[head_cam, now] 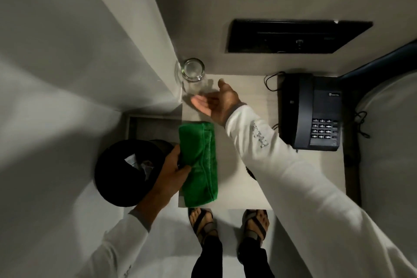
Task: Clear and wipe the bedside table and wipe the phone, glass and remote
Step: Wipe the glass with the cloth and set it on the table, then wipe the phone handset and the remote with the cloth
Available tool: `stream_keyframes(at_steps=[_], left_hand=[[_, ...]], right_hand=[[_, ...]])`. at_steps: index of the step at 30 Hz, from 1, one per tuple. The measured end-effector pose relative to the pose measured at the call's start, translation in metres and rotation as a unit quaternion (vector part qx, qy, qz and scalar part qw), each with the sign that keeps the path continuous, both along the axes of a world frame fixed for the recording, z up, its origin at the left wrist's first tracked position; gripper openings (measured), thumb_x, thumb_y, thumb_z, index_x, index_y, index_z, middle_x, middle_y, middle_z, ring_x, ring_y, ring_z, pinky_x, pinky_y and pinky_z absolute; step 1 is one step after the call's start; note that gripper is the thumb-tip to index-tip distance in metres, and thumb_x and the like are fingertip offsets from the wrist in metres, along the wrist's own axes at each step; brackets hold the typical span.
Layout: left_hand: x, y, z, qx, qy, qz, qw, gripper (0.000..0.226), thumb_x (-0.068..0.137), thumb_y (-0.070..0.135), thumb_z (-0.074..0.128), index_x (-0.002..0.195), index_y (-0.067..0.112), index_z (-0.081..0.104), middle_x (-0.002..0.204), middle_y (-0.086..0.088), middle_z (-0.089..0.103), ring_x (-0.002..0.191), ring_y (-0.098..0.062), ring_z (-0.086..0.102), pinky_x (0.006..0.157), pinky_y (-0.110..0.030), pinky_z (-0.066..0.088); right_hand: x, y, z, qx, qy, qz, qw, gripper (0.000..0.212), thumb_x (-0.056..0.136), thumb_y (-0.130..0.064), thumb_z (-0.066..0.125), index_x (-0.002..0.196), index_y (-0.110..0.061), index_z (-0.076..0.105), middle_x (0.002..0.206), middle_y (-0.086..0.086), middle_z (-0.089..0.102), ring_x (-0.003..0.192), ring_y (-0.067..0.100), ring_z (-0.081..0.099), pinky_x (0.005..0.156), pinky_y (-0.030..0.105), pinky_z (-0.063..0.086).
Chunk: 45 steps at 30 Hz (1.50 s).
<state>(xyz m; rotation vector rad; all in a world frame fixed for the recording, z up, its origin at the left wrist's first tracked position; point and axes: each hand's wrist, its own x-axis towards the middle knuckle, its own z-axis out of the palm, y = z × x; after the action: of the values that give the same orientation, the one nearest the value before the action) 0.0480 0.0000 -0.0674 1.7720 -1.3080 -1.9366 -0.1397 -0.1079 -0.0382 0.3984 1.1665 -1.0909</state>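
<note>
Your right hand (215, 101) blurred, fingers spread beside the glass (193, 70); your left hand (174, 166) grips the cloth (199, 165).

Left hand (174, 165) curled in a grip, right hand (214, 102) stretched forward, palm up, fingers relaxed.

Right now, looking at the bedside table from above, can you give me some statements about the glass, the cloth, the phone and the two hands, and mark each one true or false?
1. The left hand grips the folded green microfibre cloth. True.
2. The right hand holds the clear drinking glass. False: its fingers are open and it reaches toward the glass without gripping it.
3. The dark corded desk phone sits on the right side of the pale bedside table. True.
4. The glass lies on its side at the table's front edge. False: it stands upright in the far left corner.
5. The cloth covers the phone's keypad. False: it lies at the table's left edge.
</note>
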Motion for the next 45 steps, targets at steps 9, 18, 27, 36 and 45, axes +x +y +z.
stream_keyframes(at_steps=[9,18,27,36,45], left_hand=[[-0.064,0.016,0.04,0.01,0.086,0.03,0.996,0.057,0.091,-0.019,0.052,0.117,0.03,0.064,0.111,-0.003,0.076,0.106,-0.021,0.071,0.087,-0.041,0.06],[-0.214,0.06,0.111,0.003,0.179,-0.146,0.973,0.053,0.085,-0.012,0.066,0.129,0.016,0.059,0.121,-0.01,0.072,0.107,-0.022,0.072,0.081,-0.039,0.063],[-0.347,0.154,0.151,-0.029,0.216,-0.295,0.93,0.057,0.072,0.014,0.087,0.125,0.013,0.065,0.117,-0.012,0.075,0.105,-0.025,0.073,0.087,-0.037,0.061],[-0.427,0.237,0.155,-0.014,0.226,-0.387,0.894,0.033,0.094,-0.003,0.061,0.114,0.023,0.063,0.108,-0.001,0.074,0.092,-0.014,0.074,0.072,-0.026,0.062],[-0.443,0.255,0.141,-0.006,0.218,-0.436,0.873,0.033,0.094,-0.001,0.062,0.119,0.02,0.061,0.113,-0.006,0.072,0.092,-0.016,0.074,0.07,-0.028,0.062]], right_hand=[[-0.086,0.152,0.03,-0.094,0.489,0.22,0.839,0.088,0.079,-0.07,0.067,0.152,-0.033,0.036,0.154,0.0,0.046,0.14,0.014,0.044,0.116,0.035,0.039],[-0.19,0.268,0.096,-0.116,0.343,0.028,0.932,0.03,0.083,-0.019,0.082,0.108,-0.005,0.072,0.089,0.003,0.079,0.08,0.012,0.077,0.071,0.026,0.062],[-0.264,0.398,0.132,0.008,0.521,-0.122,0.845,0.042,0.071,-0.027,0.09,0.105,-0.007,0.073,0.087,0.007,0.08,0.079,0.019,0.078,0.077,0.043,0.064],[-0.279,0.517,0.13,0.295,0.709,-0.194,0.61,0.037,0.089,-0.041,0.068,0.115,-0.015,0.069,0.119,0.005,0.064,0.111,0.023,0.058,0.093,0.042,0.049],[-0.279,0.574,0.088,0.444,0.595,-0.245,0.623,0.065,0.091,-0.021,0.062,0.151,-0.013,0.038,0.163,0.017,0.024,0.148,0.033,0.027,0.119,0.044,0.032]])
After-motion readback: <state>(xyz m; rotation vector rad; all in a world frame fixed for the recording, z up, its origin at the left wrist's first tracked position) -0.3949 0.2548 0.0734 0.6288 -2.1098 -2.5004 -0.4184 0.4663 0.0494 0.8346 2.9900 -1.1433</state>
